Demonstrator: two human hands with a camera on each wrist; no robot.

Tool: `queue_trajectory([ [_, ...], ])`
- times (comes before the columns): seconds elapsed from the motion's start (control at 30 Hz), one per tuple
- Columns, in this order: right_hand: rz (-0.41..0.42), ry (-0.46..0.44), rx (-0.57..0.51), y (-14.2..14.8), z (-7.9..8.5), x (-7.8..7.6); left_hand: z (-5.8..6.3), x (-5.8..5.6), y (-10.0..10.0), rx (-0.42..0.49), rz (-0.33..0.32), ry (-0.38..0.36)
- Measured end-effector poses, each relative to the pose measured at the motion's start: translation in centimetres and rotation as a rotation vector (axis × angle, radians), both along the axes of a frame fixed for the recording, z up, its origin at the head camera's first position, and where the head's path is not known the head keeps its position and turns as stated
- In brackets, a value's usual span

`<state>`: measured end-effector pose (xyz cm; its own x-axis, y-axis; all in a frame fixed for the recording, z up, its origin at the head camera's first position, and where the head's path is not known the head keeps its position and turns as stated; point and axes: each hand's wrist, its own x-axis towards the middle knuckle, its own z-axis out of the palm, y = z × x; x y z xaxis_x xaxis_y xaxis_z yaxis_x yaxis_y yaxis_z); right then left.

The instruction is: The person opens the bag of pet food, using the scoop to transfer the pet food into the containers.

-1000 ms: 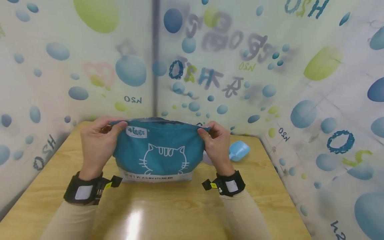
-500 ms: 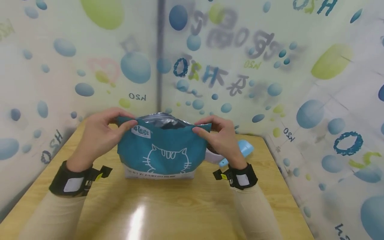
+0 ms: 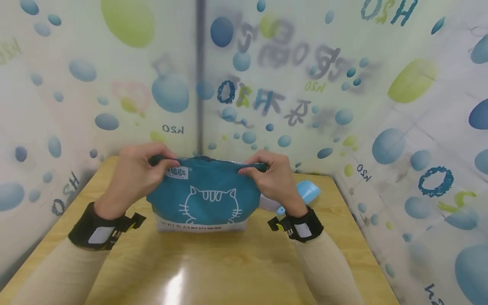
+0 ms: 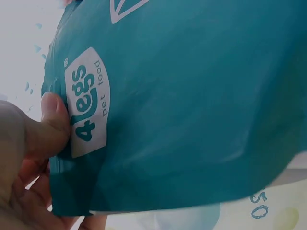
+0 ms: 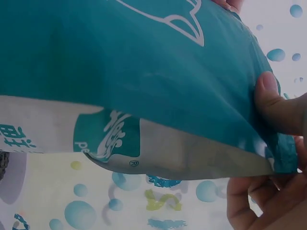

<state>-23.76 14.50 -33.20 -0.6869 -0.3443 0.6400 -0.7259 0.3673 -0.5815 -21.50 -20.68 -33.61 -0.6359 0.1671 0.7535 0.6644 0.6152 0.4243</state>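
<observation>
A teal and white pet food bag (image 3: pixel 211 190) with a white cat outline stands upright on the table. My left hand (image 3: pixel 141 178) pinches its upper left corner, the thumb partly over the white logo label (image 4: pixel 88 103). At the upper right corner my right hand (image 3: pixel 275 178) pinches the bag's rim between thumb and fingers. Little gap shows at the bag's mouth in the head view, and its contents are hidden. Behind the right hand, a pale bowl (image 3: pixel 269 204) is mostly covered; dark bits in it (image 5: pixel 4 165) show at the right wrist view's left edge.
A light blue scoop (image 3: pixel 308 191) lies beside the bowl, partly behind the right wrist. The wooden table (image 3: pixel 228 271) reaches back to patterned walls (image 3: pixel 244 106) that meet in a corner behind the bag.
Half a second ago the bag's mouth gaped and showed its silver lining; now the rim is drawn nearly flat. Both hands have kept hold of the corners, the left thumb shifting over the logo.
</observation>
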Motion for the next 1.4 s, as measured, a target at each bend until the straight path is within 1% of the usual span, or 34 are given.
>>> queue_trajectory([
  [0.1, 0.004, 0.013, -0.001, 0.0, -0.1, 0.2, -0.1, 0.2, 0.1, 0.004, -0.002, -0.008],
  [0.17, 0.003, 0.012, 0.011, 0.1, 0.1, 0.4, 0.1, 0.3, 0.1, -0.028, 0.001, -0.002],
  [0.23, -0.003, 0.014, 0.045, 0.1, 0.3, 0.5, 0.4, 0.5, 0.2, -0.085, 0.004, 0.015],
  [0.3, -0.006, 0.027, 0.092, 0.0, 0.6, 0.7, 0.9, 0.7, 0.3, -0.163, 0.013, 0.042],
  [0.4, -0.015, 0.079, 0.184, -0.2, 1.2, 0.9, 1.5, 1.0, 0.9, -0.263, -0.001, 0.069],
  [0.5, -0.022, 0.128, 0.253, -0.5, 1.4, 1.0, 1.7, 1.1, 1.8, -0.311, -0.026, 0.044],
  [0.53, -0.025, 0.142, 0.265, -0.6, 1.5, 1.0, 1.7, 1.1, 2.1, -0.312, -0.027, 0.031],
  [0.6, -0.030, 0.160, 0.266, -0.9, 1.5, 1.0, 1.5, 0.9, 2.5, -0.300, -0.008, 0.010],
  [0.73, -0.046, 0.181, 0.223, -1.2, 1.4, 0.9, 1.1, 0.7, 3.0, -0.209, 0.037, 0.001],
  [0.83, -0.063, 0.196, 0.198, -1.4, 1.3, 0.9, 0.9, 0.6, 3.2, -0.145, 0.029, 0.006],
  [0.9, -0.068, 0.197, 0.192, -1.4, 1.4, 1.0, 1.0, 0.5, 3.3, -0.129, 0.016, 0.004],
  [0.97, -0.065, 0.191, 0.194, -1.4, 1.5, 1.0, 1.2, 0.5, 3.3, -0.142, 0.008, -0.006],
  [1.07, -0.062, 0.168, 0.223, -1.4, 1.8, 1.1, 1.6, 0.6, 3.2, -0.199, 0.011, -0.024],
  [1.2, -0.097, 0.157, 0.306, -1.4, 2.3, 1.4, 1.7, 0.6, 3.7, -0.289, -0.003, -0.050],
  [1.33, -0.121, 0.207, 0.406, -2.1, 2.7, 1.9, 1.6, 0.4, 4.8, -0.306, -0.044, -0.069],
  [1.4, -0.120, 0.249, 0.430, -2.7, 2.6, 1.8, 1.5, 0.4, 5.3, -0.298, -0.055, -0.065],
])
